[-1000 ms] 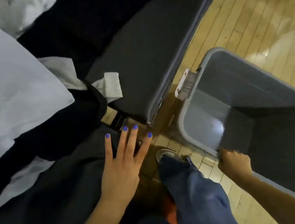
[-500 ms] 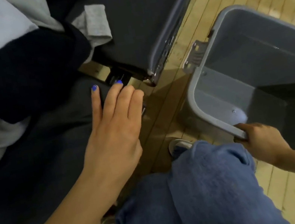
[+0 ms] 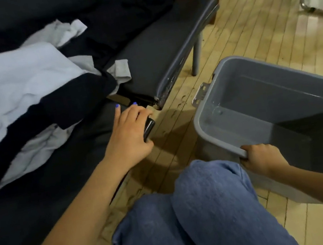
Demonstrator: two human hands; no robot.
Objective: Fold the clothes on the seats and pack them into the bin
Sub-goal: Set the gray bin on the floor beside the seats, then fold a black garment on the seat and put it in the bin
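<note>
Readable text: none anywhere in the frame.
Bin point(image 3: 238, 96), right of the frame: plain grey walls and rim, no label or number legible.
Latch point(image 3: 200, 95) on the bin's upper left corner: pale, blurred, no marking can be made out.
Clothes point(image 3: 9, 84), upper left of the frame: white and dark fabric, no print or tag readable.
Seats point(image 3: 162, 57), upper centre: dark padding, no brand or sign visible.
</note>
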